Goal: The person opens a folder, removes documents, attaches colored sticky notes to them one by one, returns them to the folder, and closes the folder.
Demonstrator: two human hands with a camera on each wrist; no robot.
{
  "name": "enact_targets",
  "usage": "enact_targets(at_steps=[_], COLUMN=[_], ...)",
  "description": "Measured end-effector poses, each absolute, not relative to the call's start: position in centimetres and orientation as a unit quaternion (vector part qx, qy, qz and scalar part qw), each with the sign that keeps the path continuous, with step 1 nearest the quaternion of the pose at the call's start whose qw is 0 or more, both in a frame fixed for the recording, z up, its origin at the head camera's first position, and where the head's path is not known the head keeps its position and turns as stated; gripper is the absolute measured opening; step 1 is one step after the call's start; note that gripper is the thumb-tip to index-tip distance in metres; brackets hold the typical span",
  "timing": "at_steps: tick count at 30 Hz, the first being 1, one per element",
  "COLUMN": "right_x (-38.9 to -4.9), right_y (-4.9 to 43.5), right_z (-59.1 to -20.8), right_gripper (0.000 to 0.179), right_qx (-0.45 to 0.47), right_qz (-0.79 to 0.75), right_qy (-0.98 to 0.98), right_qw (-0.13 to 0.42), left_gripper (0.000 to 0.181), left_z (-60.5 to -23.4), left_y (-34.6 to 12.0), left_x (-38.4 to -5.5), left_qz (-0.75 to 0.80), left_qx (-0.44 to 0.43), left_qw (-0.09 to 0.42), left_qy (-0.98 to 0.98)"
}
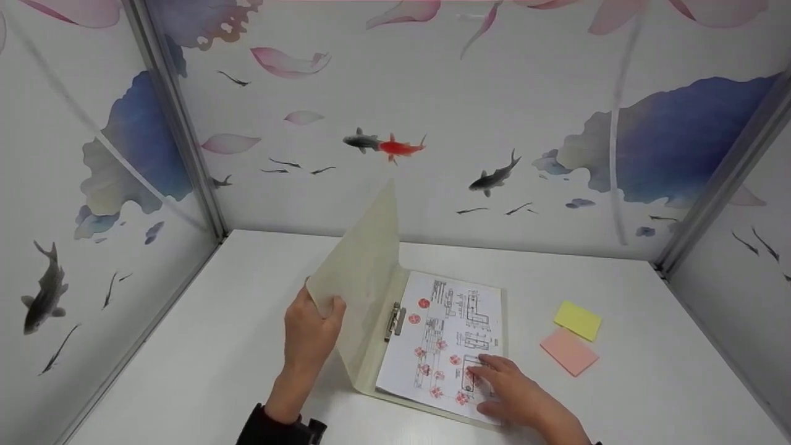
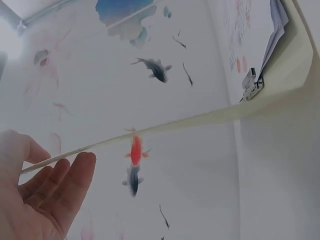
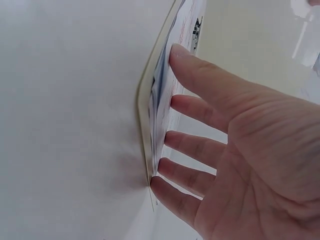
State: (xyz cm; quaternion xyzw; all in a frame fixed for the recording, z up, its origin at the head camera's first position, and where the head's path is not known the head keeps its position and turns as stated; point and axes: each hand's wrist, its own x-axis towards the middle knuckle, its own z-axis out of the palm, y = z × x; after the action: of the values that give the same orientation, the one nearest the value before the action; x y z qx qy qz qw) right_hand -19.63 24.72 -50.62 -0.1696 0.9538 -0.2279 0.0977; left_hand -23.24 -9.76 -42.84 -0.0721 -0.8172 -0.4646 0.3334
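The folder lies on the white table, with its cover raised at a slant. The left hand holds the cover's edge between thumb and fingers. The right hand grips nothing; its fingers are spread, and fingertips touch the papers. A metal clip sits beside them. Yellow notes and pink notes lie to the folder's right.

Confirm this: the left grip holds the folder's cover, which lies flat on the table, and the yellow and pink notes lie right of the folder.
No: the cover isn't flat; the head view shows it raised above the table. The rest stands: the left grip holds it, and the yellow note and pink note lie right of the folder.
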Motion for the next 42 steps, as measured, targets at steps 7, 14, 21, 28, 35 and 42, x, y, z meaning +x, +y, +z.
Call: enact_targets(at_steps=[7,14,21,28,35,42], right_x=[-19.6,-19.5,-19.4,-19.5,-19.5,-19.5], right_y=[24.5,24.6,24.8,24.6,24.5,24.4], right_z=[-50.4,-50.3,-50.4,-50.7,-50.6,-50.7], right_gripper=[0.059,0.059,0.058,0.059,0.058,0.059], right_qx=[-0.15,-0.167,-0.184,-0.175,-0.16,-0.146], right_qz=[-0.21,-0.212,-0.212,-0.212,-0.214,-0.217], right_qy=[0.961,0.958,0.956,0.958,0.96,0.961], right_qw=[0.105,0.093,0.085,0.081,0.088,0.093], left_gripper=[0.07,0.069,0.044,0.047,0.042,0.037], left_z=[-42.3,-42.9,-45.1,-47.4,-49.2,-50.1], left_y=[-12.1,-14.2,-14.7,-13.6,-12.1,-11.9], left_x=[-23.8,-24.7,-25.2,-24.9,-24.7,-24.8], left_qz=[-0.42,-0.245,-0.173,-0.168,-0.147,-0.164], left_qx=[-0.037,-0.034,-0.095,-0.201,-0.227,-0.207], left_qw=[0.4,0.467,0.382,0.243,0.161,0.092], left_qy=[-0.814,-0.849,-0.903,-0.934,-0.949,-0.96])
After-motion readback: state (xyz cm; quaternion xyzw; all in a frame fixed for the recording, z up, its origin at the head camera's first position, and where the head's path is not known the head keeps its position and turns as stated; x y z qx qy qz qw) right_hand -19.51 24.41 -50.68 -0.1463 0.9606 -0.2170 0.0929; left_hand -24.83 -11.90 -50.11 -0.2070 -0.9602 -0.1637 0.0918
